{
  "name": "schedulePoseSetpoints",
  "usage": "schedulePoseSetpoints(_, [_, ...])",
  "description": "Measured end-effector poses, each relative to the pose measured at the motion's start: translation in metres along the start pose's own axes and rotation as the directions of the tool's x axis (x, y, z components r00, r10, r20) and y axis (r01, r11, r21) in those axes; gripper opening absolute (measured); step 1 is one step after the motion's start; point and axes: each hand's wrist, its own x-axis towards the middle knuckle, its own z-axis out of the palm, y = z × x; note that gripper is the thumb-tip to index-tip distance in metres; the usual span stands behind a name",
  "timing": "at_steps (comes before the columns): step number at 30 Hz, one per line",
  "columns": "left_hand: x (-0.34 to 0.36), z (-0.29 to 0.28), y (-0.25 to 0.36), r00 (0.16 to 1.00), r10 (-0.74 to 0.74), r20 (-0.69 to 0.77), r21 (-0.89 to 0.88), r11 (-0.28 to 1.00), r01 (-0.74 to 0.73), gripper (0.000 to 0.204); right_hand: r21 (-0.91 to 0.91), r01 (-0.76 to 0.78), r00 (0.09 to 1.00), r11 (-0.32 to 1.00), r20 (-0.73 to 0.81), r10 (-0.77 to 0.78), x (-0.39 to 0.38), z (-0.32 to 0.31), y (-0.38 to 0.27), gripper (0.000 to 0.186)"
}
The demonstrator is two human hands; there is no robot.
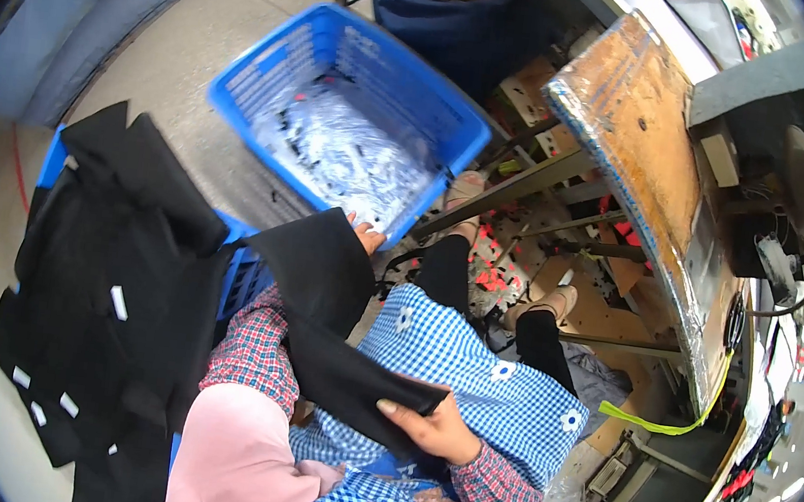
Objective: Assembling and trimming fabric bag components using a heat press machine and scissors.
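A black cloth [348,379] over the lap [480,349], best kept smooth, is pinched at 1 end by the right hand [441,432], while the grip of the left hand [365,234], beside a blue basket [420,94], is hidden.

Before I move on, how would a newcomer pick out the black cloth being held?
Find the open blue basket at upper centre. Just below it, a black cloth slants down to the right hand. Unlike the black pile at left, which bears white tags, this cloth shows none and is gripped.
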Motion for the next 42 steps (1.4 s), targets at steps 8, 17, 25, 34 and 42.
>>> schedulePoseSetpoints(8, [-0.249,-0.082,0.098,0.710,-0.541,-0.451,-0.342,0.840,0.422,0.075,0.095,0.098,0.961,0.991,-0.268,-0.070,-0.012,0.007,-0.015,0.023])
schedulePoseSetpoints(17, [-0.286,-0.177,0.057,0.460,-0.819,-0.343,-0.107,0.520,0.847,0.057,-0.284,0.446,0.867,0.849,-0.099,-0.489,-0.021,0.022,-0.084,0.025])
schedulePoseSetpoints(25, [-0.234,-0.195,0.003,0.690,-0.716,-0.106,-0.402,0.665,0.629,0.055,-0.303,0.449,0.859,0.840,-0.112,-0.500,-0.050,-0.005,-0.068,0.027])
schedulePoseSetpoints(34, [-0.201,-0.153,0.065,0.619,-0.457,-0.639,0.001,0.803,0.595,0.013,-0.167,0.393,0.859,0.904,-0.284,-0.425,-0.102,-0.015,-0.060,0.016])
schedulePoseSetpoints(42, [-0.159,-0.181,0.170,0.742,-0.402,-0.536,-0.108,0.905,0.412,0.012,-0.295,0.353,0.771,0.888,-0.445,-0.455,-0.174,-0.017,-0.100,0.018])
